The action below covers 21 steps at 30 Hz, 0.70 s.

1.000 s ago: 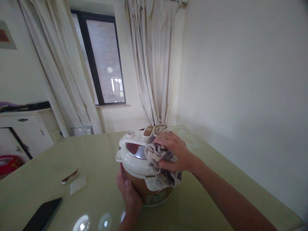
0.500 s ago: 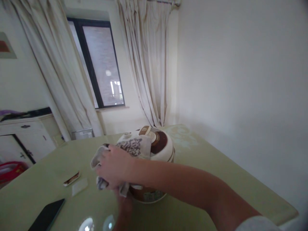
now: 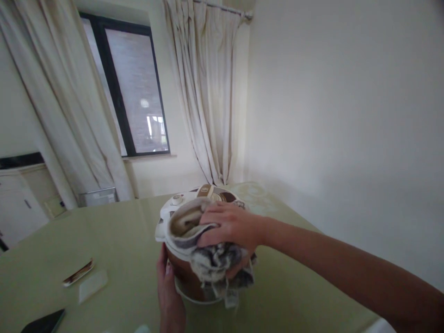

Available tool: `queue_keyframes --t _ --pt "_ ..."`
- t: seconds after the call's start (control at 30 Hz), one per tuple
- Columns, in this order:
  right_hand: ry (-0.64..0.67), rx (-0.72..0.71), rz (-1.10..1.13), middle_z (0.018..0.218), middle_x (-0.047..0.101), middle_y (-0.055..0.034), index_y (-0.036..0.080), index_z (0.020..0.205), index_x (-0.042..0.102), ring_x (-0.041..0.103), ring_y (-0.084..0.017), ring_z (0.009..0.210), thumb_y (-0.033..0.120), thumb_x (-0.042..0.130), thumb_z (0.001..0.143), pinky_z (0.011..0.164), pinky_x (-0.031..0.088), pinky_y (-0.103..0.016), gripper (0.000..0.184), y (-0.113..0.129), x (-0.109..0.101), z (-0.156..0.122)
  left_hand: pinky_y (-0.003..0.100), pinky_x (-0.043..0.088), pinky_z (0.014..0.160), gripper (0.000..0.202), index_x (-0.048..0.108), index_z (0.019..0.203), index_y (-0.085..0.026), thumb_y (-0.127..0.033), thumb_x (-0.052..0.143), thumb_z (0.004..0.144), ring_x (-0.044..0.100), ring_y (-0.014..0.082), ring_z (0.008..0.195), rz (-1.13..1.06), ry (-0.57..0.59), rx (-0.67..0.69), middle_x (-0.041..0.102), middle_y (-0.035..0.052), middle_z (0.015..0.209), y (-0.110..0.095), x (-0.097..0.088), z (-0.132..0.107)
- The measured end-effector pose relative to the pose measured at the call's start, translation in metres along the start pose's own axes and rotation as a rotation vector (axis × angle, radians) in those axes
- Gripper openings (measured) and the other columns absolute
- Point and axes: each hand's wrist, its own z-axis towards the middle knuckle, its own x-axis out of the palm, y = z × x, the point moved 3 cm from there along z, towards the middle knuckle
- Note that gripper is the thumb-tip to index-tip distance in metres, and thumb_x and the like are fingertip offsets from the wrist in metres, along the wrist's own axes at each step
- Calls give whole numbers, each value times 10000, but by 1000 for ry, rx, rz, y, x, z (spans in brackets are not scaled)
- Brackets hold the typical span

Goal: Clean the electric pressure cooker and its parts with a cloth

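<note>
- An electric cooker (image 3: 185,273), with a white lid and a brown body, stands upright on the pale green bench (image 3: 121,240) in front of you.
- Your right hand (image 3: 231,229) is on the near right part of the cooker; its grip is curled closed round a bunched, grey-and-white patterned cloth (image 3: 189,226).
- The cloth covers much of the lid's front and hangs down over the body, a white label (image 3: 231,298) dangling at its lower edge.
- Your left hand (image 3: 170,293) lies against the body's lower left side, its grip spread open, thumb in front and some fingertips hard to make out.
- On the lid, beyond the cloth, you have a round white knob (image 3: 177,199) and a brown-topped handle (image 3: 205,190).
- To your left lie a slim brown-and-white object (image 3: 79,273), a translucent white rectangle (image 3: 93,286) just beside it, and, nearer you, a dark phone-like slab (image 3: 45,322).
</note>
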Motion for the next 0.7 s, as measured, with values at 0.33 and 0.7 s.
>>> queue_keyframes --t 0.33,0.7 --pt "-470 825 589 1022 753 -82 205 1120 762 672 -278 998 555 722 832 977 520 -426 455 -106 22 -106 524 225 1348 744 550 1540 -204 -616 596 922 410 354 1555 -134 -77 -104 532 110 1623 -6 7 -2" --pt "-440 1048 1164 830 783 -66 180 850 750 720 -238 806 476 813 755 843 590 -392 318 -196 75 -29 452 279 1327 740 420 1635 -225 -614 493 1010 352 298 1595 -29 -29 31 430 102 1697 14 6 -6"
